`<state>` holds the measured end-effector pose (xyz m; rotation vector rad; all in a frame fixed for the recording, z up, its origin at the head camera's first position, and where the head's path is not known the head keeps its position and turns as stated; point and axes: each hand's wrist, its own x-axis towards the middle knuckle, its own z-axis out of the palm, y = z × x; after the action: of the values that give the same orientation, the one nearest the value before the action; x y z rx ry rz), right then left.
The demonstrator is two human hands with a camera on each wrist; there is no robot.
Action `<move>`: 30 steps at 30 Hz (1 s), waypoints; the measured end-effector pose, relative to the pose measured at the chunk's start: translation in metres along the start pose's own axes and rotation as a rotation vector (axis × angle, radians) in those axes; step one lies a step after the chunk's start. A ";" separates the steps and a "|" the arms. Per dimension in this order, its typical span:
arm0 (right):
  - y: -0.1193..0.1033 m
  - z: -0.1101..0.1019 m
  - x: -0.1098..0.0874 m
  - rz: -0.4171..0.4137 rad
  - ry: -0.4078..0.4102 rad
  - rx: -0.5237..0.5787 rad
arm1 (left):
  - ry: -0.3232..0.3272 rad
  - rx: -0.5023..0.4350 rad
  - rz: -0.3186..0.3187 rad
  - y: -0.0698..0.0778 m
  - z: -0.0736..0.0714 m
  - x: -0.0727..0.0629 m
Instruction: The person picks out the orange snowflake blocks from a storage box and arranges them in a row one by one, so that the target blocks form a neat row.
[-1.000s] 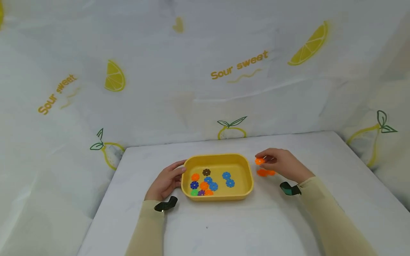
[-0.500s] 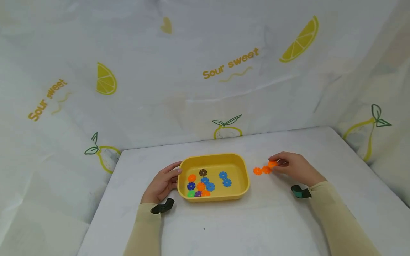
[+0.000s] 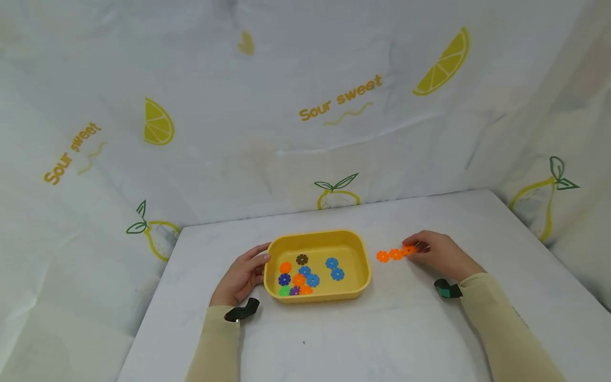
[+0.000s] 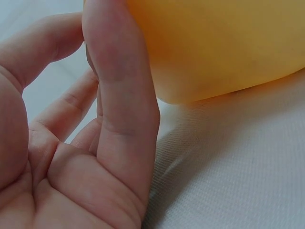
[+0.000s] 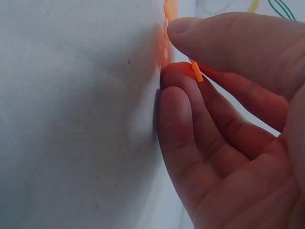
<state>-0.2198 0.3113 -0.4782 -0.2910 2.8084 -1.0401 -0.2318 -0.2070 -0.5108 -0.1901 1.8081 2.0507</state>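
Several notched snowflake discs lie in a yellow plastic tray (image 3: 350, 249), among them a brown disc (image 3: 302, 259), a dark blue disc (image 3: 284, 279) and light blue discs (image 3: 337, 274). My left hand (image 3: 242, 276) holds the tray's left end, its fingertips at the rim. To the tray's right, three orange snowflake discs stand in a row, with the left disc (image 3: 383, 257) and the middle disc (image 3: 395, 254) on the table. My right hand (image 3: 441, 254) pinches the right orange disc (image 3: 409, 250), partly covered by thumb and fingers in the right wrist view.
A white cloth covers the table (image 3: 343, 339). Behind it hangs a pale curtain (image 3: 229, 159) printed with lemons. A small dark speck (image 3: 303, 343) marks the cloth in front of the tray. Each wrist wears a dark camera mount.
My right hand has moved right and down with its orange disc, from above the other two to the row's right end. The left hand keeps its hold on the tray; the view shifted slightly.
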 end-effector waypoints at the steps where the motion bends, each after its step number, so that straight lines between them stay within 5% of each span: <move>1: 0.000 0.001 0.000 -0.002 0.000 0.002 | 0.001 0.001 -0.001 0.000 0.000 0.000; 30: 0.003 0.007 0.004 0.006 0.011 -0.015 | 0.004 -0.003 -0.003 0.001 0.001 -0.001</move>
<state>-0.2229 0.3082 -0.4855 -0.2787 2.8261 -1.0228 -0.2309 -0.2066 -0.5095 -0.1981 1.8058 2.0522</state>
